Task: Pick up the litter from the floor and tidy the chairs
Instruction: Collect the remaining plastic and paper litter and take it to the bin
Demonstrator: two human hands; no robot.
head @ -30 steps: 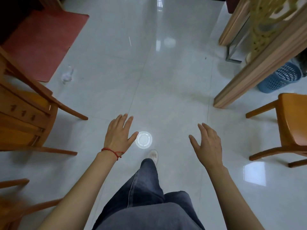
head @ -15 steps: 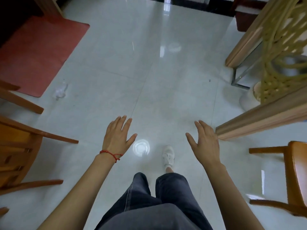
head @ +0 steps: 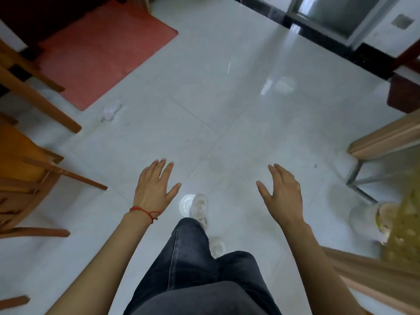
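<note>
White glossy floor (head: 227, 110) underfoot, red mat (head: 102, 53) far left. Crumpled litter (head: 110, 112) lies just off the mat's near corner, ahead and to my left, no clear long axis. Left hand (head: 154, 189) is nearer; right hand (head: 281, 196) well apart from it. Both spread flat, holding nothing. Since a second ago litter sits closer, wooden chair (head: 27, 173) slid back leftward.
</note>
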